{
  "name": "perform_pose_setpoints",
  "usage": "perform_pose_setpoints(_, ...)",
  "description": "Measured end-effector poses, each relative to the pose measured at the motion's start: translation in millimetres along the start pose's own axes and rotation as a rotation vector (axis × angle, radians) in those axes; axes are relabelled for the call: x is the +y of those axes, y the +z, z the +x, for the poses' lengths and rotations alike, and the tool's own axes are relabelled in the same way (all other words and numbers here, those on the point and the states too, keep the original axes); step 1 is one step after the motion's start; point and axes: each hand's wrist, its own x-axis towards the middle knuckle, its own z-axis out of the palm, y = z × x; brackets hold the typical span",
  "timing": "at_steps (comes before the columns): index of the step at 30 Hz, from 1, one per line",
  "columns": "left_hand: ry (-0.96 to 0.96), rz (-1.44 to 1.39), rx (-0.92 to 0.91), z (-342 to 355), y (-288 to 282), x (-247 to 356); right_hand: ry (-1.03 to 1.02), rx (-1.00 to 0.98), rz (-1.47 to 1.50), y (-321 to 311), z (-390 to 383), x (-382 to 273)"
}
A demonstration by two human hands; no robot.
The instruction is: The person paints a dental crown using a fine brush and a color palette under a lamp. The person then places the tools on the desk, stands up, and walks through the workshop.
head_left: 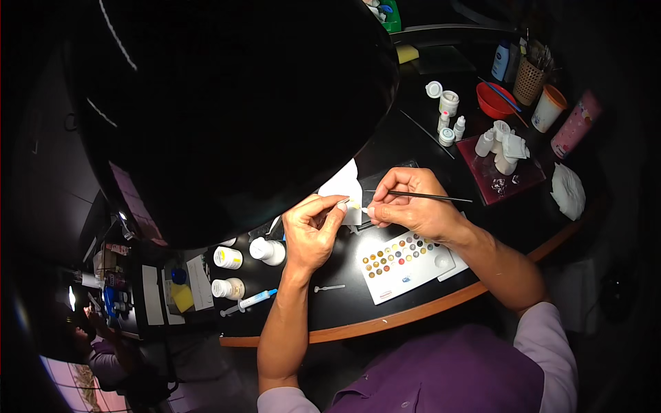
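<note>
My left hand [313, 230] is closed, with thumb and fingertips pinching something small that I cannot make out, beside a piece of white paper [342, 181]. Just to its right, my right hand [416, 204] grips a slim black-handled brush [441, 197]. The handle sticks out to the right, while the working end near the left fingertips is too small to see clearly. Below my right wrist lies a white palette card [406, 274] with several rows of coloured round wells, many of them brown, yellow or grey.
A large black lamp hood [241, 103] covers the upper left. White jars [267, 251] and a blue-tipped syringe [249, 301] stand or lie left of my forearm. Far right are a red bowl [492, 103], a brush holder [529, 79], and a dark red slab [485, 182] with bottles. Another person [113, 351] sits far left.
</note>
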Motion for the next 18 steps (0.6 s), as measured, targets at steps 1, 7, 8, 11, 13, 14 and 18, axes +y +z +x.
perform_pose_setpoints(1, 0.000, -0.001, 0.001, -0.5, 0.5, 0.5, 0.000, 0.004, 0.012, 0.5, -0.6, -0.5)
perform_pose_setpoints(7, -0.015, -0.024, 0.001, 0.4, -0.5, 4.0, -0.010, 0.013, 0.015, 1.0, -0.4, -2.0)
perform_pose_setpoints(8, -0.030, -0.064, -0.009, 0.5, -0.3, 4.4, -0.030, -0.003, 0.011, -0.1, -0.2, -1.5)
perform_pose_setpoints(11, -0.052, -0.108, 0.005, -0.2, -0.9, 4.7, -0.015, 0.024, 0.005, -5.9, 2.5, 0.8)
perform_pose_setpoints(13, -0.072, -0.079, 0.029, -0.6, -0.9, 4.0, -0.004, 0.033, -0.076, -11.5, 3.0, 0.3)
perform_pose_setpoints(14, -0.042, -0.108, 0.047, 0.1, 0.2, 3.6, -0.004, 0.067, -0.108, -13.1, 3.8, 0.1)
perform_pose_setpoints(18, 0.007, -0.159, 0.084, 1.3, 3.2, 2.0, 0.003, 0.144, -0.261, -17.0, 5.1, 1.9)
